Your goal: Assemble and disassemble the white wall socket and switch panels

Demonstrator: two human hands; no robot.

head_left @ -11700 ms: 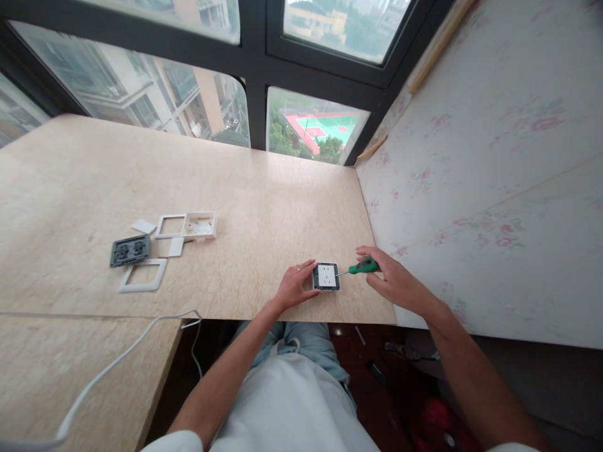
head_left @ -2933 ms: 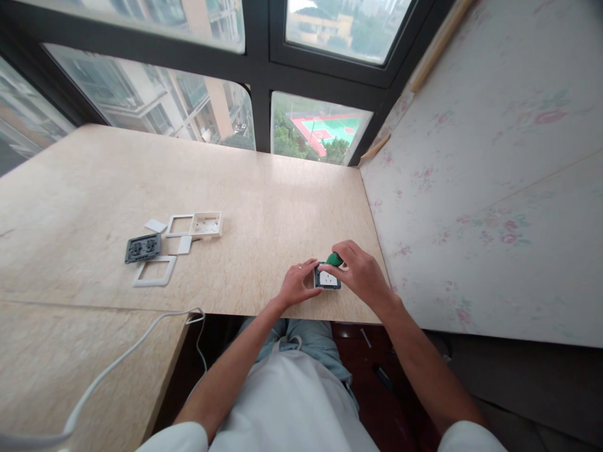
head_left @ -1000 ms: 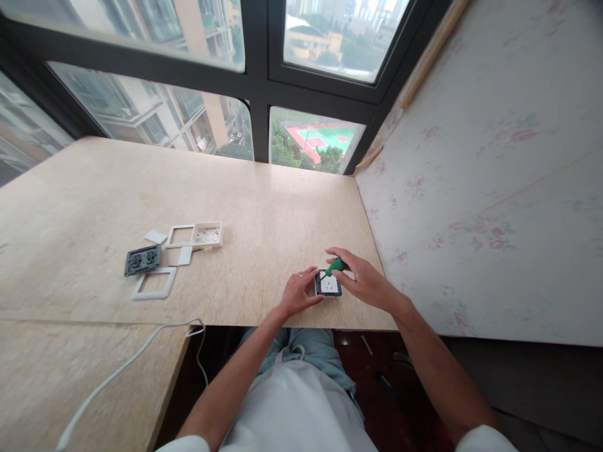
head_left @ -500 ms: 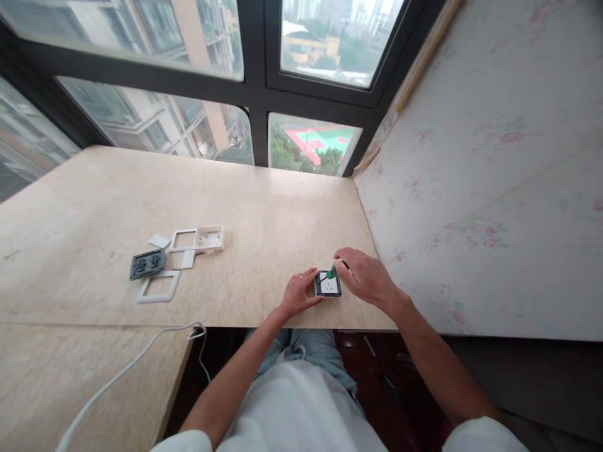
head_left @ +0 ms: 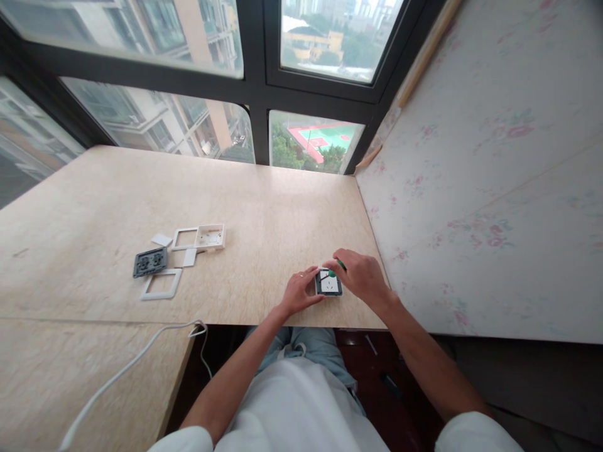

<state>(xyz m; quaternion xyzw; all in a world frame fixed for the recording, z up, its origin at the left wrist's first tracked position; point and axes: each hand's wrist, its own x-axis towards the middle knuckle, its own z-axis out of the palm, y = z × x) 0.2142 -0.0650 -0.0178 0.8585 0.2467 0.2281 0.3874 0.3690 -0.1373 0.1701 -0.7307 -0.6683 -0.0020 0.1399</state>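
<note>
A small wall socket (head_left: 329, 285) with a white face and dark grey frame lies near the front right edge of the beige table (head_left: 264, 213). My left hand (head_left: 298, 291) holds the socket by its left side, fingers curled on its edge. My right hand (head_left: 358, 276) grips a green-handled screwdriver (head_left: 335, 269) whose tip points down at the socket's upper part; most of the handle is hidden in my fist.
At the left of the table lie a dark grey socket insert (head_left: 150, 262), a white frame (head_left: 161, 284), a white back box with a second frame (head_left: 200, 238) and small white covers. A white cable (head_left: 141, 358) runs over the lower table. A floral-papered wall (head_left: 471, 188) stands at right.
My right hand has drawn in closer over the socket and the screwdriver stands steeper, with less of its green handle showing. The left hand stays on the socket.
</note>
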